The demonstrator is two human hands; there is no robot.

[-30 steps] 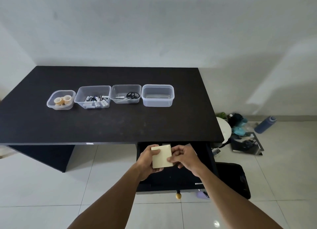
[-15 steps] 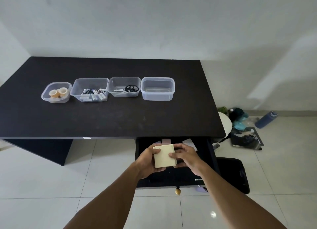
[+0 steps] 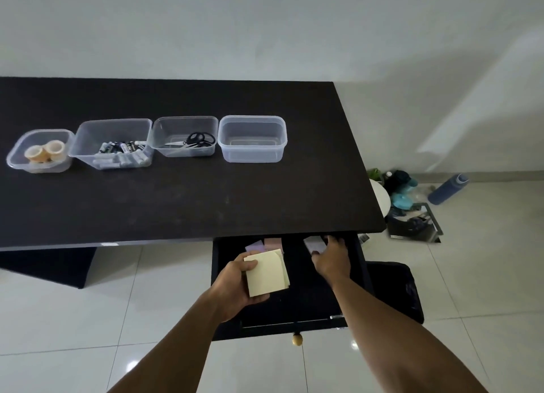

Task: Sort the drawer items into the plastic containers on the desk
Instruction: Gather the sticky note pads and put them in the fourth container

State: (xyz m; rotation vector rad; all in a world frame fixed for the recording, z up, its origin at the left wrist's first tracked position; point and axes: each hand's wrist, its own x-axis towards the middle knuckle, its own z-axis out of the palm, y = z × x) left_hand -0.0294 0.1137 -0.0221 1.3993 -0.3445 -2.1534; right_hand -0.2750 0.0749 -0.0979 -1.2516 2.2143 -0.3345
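While your head camera is looking down over the dark desk (image 3: 206, 192), the scene is reading like this:

Left hand: your left hand (image 3: 235, 286) is gripping a pale yellow pad of sticky notes (image 3: 266, 273), thumb across its top edge, fingers curling under it.
Yellow pad: it is sitting square and flat-faced in your palm, its upper sheets fanning slightly at the right edge, hovering over the open drawer (image 3: 294, 304).
Right hand: your right hand (image 3: 331, 258) is reaching into the drawer's far right corner, fingers spreading onto a pale lilac pad (image 3: 313, 243); whether they are closing on it you cannot tell.
Drawer: two more pads, one lilac (image 3: 255, 247) and one pink (image 3: 273, 243), are lying at the back, just beyond the yellow one.
Containers: four clear tubs are standing in a row on the desk; tape rolls (image 3: 45, 151) are filling the leftmost, batteries (image 3: 120, 154) the next, scissors (image 3: 194, 140) the third, and the rightmost tub (image 3: 252, 157) is showing nothing inside.
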